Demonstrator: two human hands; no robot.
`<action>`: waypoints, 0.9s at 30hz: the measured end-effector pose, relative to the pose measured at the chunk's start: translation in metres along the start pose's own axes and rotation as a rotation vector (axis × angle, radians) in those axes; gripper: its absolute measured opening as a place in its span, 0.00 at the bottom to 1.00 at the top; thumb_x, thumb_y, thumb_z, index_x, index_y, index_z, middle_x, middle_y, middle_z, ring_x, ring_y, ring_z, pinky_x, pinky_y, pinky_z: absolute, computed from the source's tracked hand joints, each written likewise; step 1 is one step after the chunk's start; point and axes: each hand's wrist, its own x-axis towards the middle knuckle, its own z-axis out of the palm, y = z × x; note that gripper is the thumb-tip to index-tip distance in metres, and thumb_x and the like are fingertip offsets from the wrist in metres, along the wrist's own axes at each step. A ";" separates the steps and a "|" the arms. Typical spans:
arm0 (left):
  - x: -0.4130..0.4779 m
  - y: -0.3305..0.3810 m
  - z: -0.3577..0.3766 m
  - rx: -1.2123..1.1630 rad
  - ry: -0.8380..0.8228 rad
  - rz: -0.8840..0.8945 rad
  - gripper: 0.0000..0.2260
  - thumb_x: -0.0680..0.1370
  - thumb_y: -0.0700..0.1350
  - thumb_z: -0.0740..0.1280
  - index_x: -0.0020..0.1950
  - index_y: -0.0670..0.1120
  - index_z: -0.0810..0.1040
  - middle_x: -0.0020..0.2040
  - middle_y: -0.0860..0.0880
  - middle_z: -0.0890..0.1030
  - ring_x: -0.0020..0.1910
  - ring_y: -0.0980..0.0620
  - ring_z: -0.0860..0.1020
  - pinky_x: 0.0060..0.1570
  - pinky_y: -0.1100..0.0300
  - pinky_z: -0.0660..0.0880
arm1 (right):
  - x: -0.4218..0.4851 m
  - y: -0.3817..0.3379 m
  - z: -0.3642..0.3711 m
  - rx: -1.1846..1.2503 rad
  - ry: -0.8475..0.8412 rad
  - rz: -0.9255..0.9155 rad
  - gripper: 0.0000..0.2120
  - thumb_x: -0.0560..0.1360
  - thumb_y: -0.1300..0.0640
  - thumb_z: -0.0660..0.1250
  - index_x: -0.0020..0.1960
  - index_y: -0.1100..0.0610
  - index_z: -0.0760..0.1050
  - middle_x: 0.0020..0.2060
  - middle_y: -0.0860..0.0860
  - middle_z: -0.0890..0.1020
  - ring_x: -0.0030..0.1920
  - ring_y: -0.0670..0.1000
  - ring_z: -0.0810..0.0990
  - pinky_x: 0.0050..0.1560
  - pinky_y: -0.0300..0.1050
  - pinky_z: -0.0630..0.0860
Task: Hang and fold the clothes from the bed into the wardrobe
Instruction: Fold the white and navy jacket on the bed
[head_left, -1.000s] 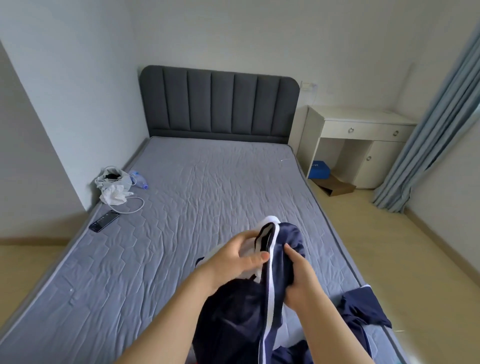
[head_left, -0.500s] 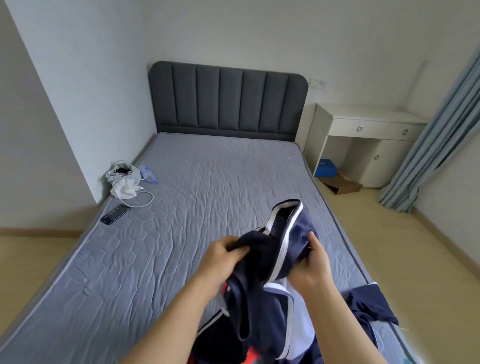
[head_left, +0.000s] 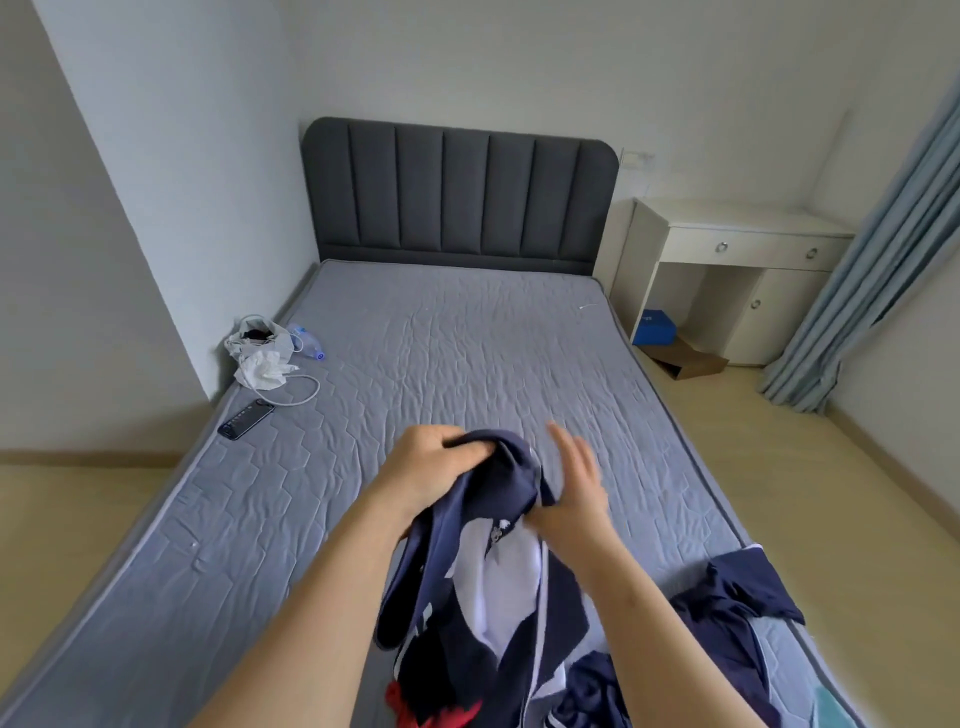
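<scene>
A navy and white jacket (head_left: 483, 597) with a zip hangs over the near end of the grey bed (head_left: 441, 374). My left hand (head_left: 431, 462) is closed on its dark upper edge and holds it up. My right hand (head_left: 574, 493) is beside the jacket on the right, fingers spread and blurred, its heel touching the cloth near the zip. More navy clothing (head_left: 727, 613) lies crumpled at the bed's near right corner. A bit of red fabric (head_left: 415, 712) shows under the jacket. No wardrobe is in view.
On the bed's left edge lie a white bag (head_left: 257, 338), crumpled tissue, a white cable and a phone (head_left: 245, 411). A white desk (head_left: 727, 270) stands right of the headboard, with a blue box and cardboard box below. Blue curtains (head_left: 883, 249) hang at right.
My right hand has let go of the jacket and opened its fingers. My left hand has lifted the dark edge higher and bunched it; the jacket now hangs lower, showing its white lining.
</scene>
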 end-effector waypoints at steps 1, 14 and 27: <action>-0.004 0.000 -0.001 0.011 -0.006 0.008 0.06 0.74 0.42 0.69 0.37 0.47 0.81 0.34 0.49 0.80 0.34 0.54 0.75 0.38 0.62 0.72 | -0.004 -0.004 0.009 -0.024 -0.101 -0.053 0.38 0.62 0.54 0.72 0.69 0.42 0.63 0.72 0.50 0.63 0.70 0.56 0.65 0.63 0.58 0.69; -0.068 -0.096 0.001 0.229 -0.184 -0.218 0.22 0.78 0.41 0.62 0.69 0.60 0.67 0.65 0.51 0.74 0.56 0.53 0.75 0.51 0.65 0.74 | -0.062 -0.014 0.008 0.776 -0.011 0.226 0.07 0.76 0.65 0.61 0.44 0.56 0.75 0.40 0.57 0.78 0.42 0.55 0.77 0.45 0.49 0.74; -0.155 -0.075 -0.047 0.185 0.245 -0.224 0.10 0.78 0.43 0.59 0.36 0.47 0.70 0.32 0.51 0.73 0.30 0.54 0.67 0.29 0.64 0.63 | -0.108 -0.066 0.043 0.845 -0.168 0.135 0.05 0.77 0.62 0.61 0.50 0.57 0.76 0.42 0.57 0.80 0.44 0.56 0.78 0.48 0.50 0.74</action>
